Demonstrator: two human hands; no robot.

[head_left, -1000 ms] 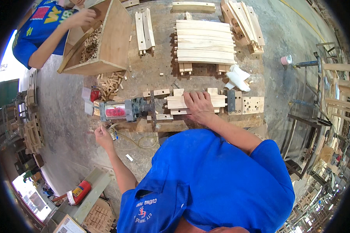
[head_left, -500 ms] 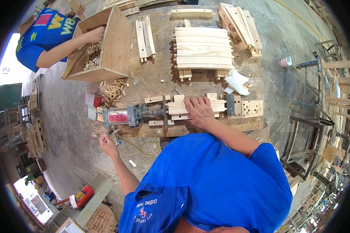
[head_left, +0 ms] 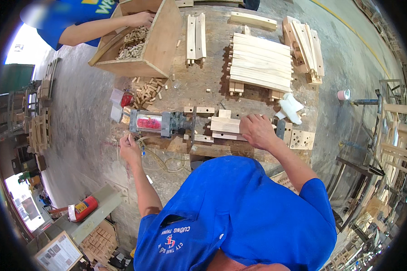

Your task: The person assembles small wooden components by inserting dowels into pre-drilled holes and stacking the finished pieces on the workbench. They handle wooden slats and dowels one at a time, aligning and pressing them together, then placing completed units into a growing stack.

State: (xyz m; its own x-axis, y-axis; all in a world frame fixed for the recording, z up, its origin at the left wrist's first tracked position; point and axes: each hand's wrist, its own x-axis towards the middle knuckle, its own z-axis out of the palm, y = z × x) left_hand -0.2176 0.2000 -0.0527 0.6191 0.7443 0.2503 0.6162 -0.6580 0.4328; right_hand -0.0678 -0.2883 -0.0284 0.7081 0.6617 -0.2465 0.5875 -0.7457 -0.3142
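Observation:
My right hand (head_left: 257, 130) is closed over the right end of a pair of pale wooden slats (head_left: 225, 124) with dowel ends, lying in a bench jig. To their left is a pneumatic cylinder (head_left: 149, 122) with a dark upright push plate (head_left: 193, 125), which stands apart from the slats' left ends. At the right end, a dark stop block (head_left: 281, 129) sits beside my fingers. My left hand (head_left: 130, 150) is pinched shut below the cylinder's left end, near an air hose (head_left: 160, 163). What its fingers hold, if anything, is too small to make out.
A co-worker's hand (head_left: 142, 19) reaches into a wooden box (head_left: 160, 47) of dowels. Loose dowels (head_left: 147, 92) lie before it. Farther back are a stack of slats (head_left: 261, 61), more slats (head_left: 303, 43) and a white cloth (head_left: 290, 107). A drilled block (head_left: 302, 139) is at right.
The push plate has drawn back left, opening a gap to the slats. My right hand has slid toward their right end. My left hand stays near the hose; the whole view has shifted.

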